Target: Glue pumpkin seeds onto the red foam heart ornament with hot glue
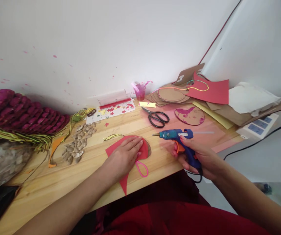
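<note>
My left hand [124, 156] lies flat, fingers stretched out, on a piece of red paper [114, 146] at the middle of the table. Brown cardboard [149, 148] peeks out at the paper's right edge. A pink cord loop [142, 170] sticks out below it, and a yellow cord tassel [113, 137] lies just behind. To the right, my right hand [199, 153] is wrapped round the handle of a blue hot glue gun [176, 133], fingers by its orange trigger [179, 147]. Its nozzle points left above the tabletop, with a clear glue stick [205, 132] protruding from the back.
Black scissors [158, 118] and a heart-shaped cardboard [189, 116] lie behind the glue gun. Nut shells [74, 147] and a purple shell craft [20, 112] are at left. A purple cup [140, 91] stands by the wall. A power strip [258, 125] with black cable sits at right.
</note>
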Demonstrator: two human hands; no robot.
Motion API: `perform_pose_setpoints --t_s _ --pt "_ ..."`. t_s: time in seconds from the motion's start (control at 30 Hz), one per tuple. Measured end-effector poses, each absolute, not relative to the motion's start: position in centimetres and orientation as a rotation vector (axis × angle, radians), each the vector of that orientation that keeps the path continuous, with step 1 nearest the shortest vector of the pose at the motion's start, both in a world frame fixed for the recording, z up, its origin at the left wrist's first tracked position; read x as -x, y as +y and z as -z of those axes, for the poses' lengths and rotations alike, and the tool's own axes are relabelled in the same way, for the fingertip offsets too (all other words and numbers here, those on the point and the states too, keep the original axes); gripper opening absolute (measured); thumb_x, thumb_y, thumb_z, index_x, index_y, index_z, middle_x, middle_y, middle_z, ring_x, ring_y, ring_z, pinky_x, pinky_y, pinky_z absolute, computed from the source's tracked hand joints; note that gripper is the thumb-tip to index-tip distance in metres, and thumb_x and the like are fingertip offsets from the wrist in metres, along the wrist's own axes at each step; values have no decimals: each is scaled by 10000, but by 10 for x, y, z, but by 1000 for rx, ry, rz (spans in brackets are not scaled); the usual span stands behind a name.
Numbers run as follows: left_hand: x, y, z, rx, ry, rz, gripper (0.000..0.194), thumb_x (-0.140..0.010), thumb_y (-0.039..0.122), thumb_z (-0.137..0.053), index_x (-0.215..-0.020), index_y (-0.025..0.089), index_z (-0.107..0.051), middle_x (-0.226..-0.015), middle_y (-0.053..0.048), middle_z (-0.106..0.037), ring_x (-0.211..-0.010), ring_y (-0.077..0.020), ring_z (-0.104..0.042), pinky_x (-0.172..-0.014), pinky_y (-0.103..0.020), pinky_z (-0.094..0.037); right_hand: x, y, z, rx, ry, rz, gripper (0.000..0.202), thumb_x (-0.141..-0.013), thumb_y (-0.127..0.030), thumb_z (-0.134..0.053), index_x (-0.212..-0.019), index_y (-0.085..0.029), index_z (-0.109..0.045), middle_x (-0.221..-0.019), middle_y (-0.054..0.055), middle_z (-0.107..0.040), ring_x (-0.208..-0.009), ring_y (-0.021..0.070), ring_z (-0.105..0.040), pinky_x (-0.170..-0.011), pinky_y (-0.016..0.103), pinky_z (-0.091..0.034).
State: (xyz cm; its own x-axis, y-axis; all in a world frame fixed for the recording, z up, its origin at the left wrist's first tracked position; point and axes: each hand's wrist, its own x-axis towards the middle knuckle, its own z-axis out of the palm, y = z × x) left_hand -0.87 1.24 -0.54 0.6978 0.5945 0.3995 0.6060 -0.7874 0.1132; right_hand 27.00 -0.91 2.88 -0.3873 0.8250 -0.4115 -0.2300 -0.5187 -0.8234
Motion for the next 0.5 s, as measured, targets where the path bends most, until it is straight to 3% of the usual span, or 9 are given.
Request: perform_pose_setpoints --t_s 0.1,0.27,0.4,0.5 --pt "5 9 5 2881 -1032 499 390 -1006 186 -407 -1357 58 -518 -1391 -179 -580 -1316 -269 -533 -1082 -438 -483 -268 -8 -28 1054 -830 -2001 413 -913 -519 -535 -789 -157 -687 -628 27 -671 -299 40 -442 -273 138 -267" --pt "0 5 3 2909 -1047 295 433 -1009 200 -395 -1418 71 -459 -1451 -184 -517 -1405 -286 -421 -1127 -471 -417 -266 -8 -27 1036 -823 -2055 464 -933 -519 -494 -738 -141 -679 -531 28 -617 -285 48 -409 -271 142 -261" --pt "-2 0 1 2908 -1052 241 447 -1021 258 -387 -1433 98 -453 -1461 -182 -509 -1438 -301 -364 -1127 -488 -398 -266 -10 -28 985 -681 -2038 354 -920 -453 -540 -772 -155 -662 -703 25 -670 -320 48 -468 -271 145 -277" --pt "-3 -4 -3 2918 -1078 207 478 -1023 341 -387 -1456 147 -442 -1462 -163 -514 -1459 -311 -318 -1133 -500 -378 -266 -11 -29 978 -623 -2031 333 -925 -430 -538 -772 -155 -647 -717 19 -659 -341 51 -485 -275 143 -282"
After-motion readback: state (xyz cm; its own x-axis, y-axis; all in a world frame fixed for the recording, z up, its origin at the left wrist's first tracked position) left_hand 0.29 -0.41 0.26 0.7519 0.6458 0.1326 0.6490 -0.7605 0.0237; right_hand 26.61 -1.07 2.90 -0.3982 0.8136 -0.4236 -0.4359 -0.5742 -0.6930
